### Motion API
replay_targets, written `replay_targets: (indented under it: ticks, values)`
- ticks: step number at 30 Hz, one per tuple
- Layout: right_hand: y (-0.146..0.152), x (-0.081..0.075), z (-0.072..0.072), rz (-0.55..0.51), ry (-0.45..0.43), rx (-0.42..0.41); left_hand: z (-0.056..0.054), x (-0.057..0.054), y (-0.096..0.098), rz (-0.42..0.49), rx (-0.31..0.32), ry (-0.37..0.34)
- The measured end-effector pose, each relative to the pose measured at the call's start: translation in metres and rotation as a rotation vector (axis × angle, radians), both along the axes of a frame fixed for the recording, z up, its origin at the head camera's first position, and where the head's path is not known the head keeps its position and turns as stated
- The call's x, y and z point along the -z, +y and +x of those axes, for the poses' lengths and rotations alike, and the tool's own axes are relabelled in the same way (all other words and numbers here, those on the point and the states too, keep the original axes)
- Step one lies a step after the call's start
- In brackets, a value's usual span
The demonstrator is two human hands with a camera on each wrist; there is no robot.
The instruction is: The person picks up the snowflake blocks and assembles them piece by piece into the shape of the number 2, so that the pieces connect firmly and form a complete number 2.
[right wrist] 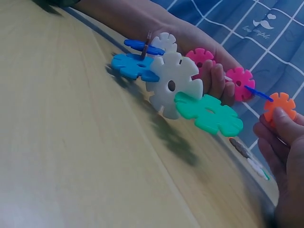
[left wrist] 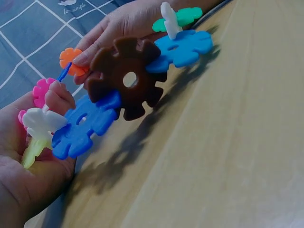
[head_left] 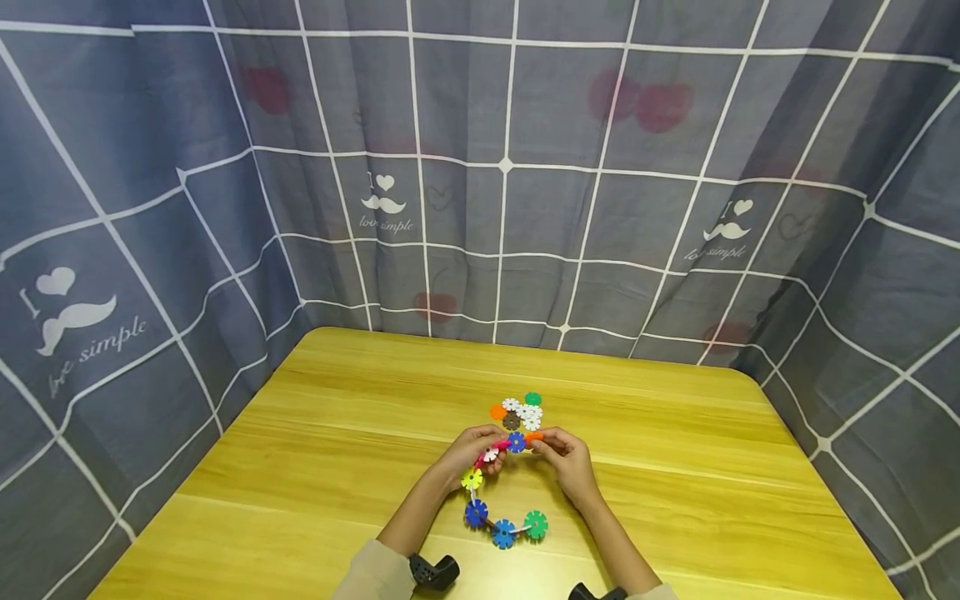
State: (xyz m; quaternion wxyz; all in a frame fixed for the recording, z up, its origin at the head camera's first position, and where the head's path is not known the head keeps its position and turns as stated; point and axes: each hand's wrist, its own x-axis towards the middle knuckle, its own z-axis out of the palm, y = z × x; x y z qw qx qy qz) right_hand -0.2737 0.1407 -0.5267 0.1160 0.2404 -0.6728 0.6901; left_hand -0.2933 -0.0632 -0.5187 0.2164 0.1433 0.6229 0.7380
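A chain of notched plastic snowflake discs, slotted into one another, curves between both hands. My left hand (head_left: pixel 467 457) holds it by the pink discs (right wrist: pixel 241 84) near its upper end, fingers curled around them. My right hand (head_left: pixel 572 468) pinches an orange disc (right wrist: pixel 279 103) between thumb and fingers. That orange disc meets the edge of a blue disc (head_left: pixel 517 442), which joins a pink one. From the left hand the chain runs down through a yellow disc (head_left: pixel 472 478), a dark blue disc (head_left: pixel 476 513), a brown disc (left wrist: pixel 107 71) and a lighter blue disc (head_left: pixel 504 534) to a green disc (head_left: pixel 536 525).
Beyond the hands, loose discs lie in a small cluster on the wooden table (head_left: pixel 660 467): white ones (head_left: pixel 528 412), an orange one (head_left: pixel 498 412), a brown one (head_left: pixel 512 422) and a green one (head_left: pixel 533 399). A grey checked curtain (head_left: pixel 465 200) surrounds the table's back and sides.
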Motion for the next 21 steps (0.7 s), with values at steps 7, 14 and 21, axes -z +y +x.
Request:
replay_targets:
  ticks: [7, 14, 21]
  values:
    - [-0.001, -0.013, 0.006, 0.162, 0.164, 0.112, -0.001, 0.0, 0.004, -0.021, -0.026, -0.019]
    - [0.002, 0.006, -0.004, 0.309, 0.307, 0.211, -0.001, 0.0, 0.005, -0.032, -0.056, -0.028]
    - [-0.002, 0.012, -0.008, 0.258, 0.203, 0.178, 0.0, -0.003, 0.004, -0.025, -0.026, -0.072]
